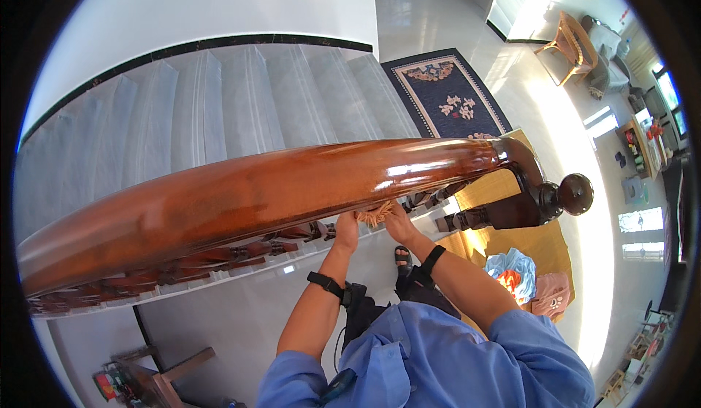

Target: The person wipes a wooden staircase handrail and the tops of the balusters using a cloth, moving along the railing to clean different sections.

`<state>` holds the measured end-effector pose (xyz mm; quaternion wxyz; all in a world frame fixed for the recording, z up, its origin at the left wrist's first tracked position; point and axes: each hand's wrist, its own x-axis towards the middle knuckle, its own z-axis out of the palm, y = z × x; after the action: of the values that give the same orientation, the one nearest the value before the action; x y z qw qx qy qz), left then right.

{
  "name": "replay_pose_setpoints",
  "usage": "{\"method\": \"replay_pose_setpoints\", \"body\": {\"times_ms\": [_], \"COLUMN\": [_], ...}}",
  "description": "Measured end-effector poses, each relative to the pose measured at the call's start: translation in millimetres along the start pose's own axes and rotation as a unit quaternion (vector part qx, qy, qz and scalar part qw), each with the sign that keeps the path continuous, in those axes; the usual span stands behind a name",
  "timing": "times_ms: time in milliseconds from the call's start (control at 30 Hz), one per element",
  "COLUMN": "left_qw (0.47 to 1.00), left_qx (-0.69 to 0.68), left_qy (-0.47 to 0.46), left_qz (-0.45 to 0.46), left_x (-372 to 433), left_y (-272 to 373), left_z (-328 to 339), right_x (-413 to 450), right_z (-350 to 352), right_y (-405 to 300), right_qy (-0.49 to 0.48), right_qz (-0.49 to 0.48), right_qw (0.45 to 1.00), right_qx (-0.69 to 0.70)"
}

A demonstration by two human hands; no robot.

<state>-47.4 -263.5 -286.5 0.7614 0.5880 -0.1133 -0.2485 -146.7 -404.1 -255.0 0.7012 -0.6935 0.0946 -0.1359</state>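
Observation:
A tan, shaggy cloth (374,215) is stretched between my two hands just under the near edge of a glossy wooden handrail (285,181). My left hand (346,232) grips the cloth's left end, and my right hand (398,224) has its right end. The fingertips of both hands are partly hidden by the rail. Turned wooden balusters (241,252) stand below the rail to the left of my hands. On the right, the rail curves down to a dark newel post (512,208) topped by a round ball (575,194).
Grey stairs (246,98) run beyond the rail, with a dark patterned rug (446,93) at their foot. A yellow mat (553,244) holds a blue cloth bundle (517,265) and a pink cloth (550,293). A wooden stool (186,364) stands lower left, a wicker chair (572,46) upper right.

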Motion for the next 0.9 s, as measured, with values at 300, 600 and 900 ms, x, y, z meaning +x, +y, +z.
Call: {"method": "replay_pose_setpoints", "body": {"times_ms": [300, 600, 900], "left_qw": [0.954, 0.961, 0.949], "left_qx": [-0.112, 0.017, 0.047], "left_qy": [0.078, 0.044, 0.177], "left_qz": [-0.268, -0.272, 0.256], "left_x": [-5.7, -101.4, -137.7], "left_y": [-42.3, 62.5, 236.3], "left_z": [14.7, -2.6, -26.0], "right_x": [-1.9, -63.8, -4.0], "right_z": [-20.1, 35.1, 151.1], "right_y": [39.1, -2.4, -203.6], "right_qy": [-0.069, 0.073, 0.107], "right_qz": [0.113, 0.166, -0.115], "right_qw": [0.990, 0.983, 0.988], "right_qx": [-0.044, -0.003, 0.003]}}
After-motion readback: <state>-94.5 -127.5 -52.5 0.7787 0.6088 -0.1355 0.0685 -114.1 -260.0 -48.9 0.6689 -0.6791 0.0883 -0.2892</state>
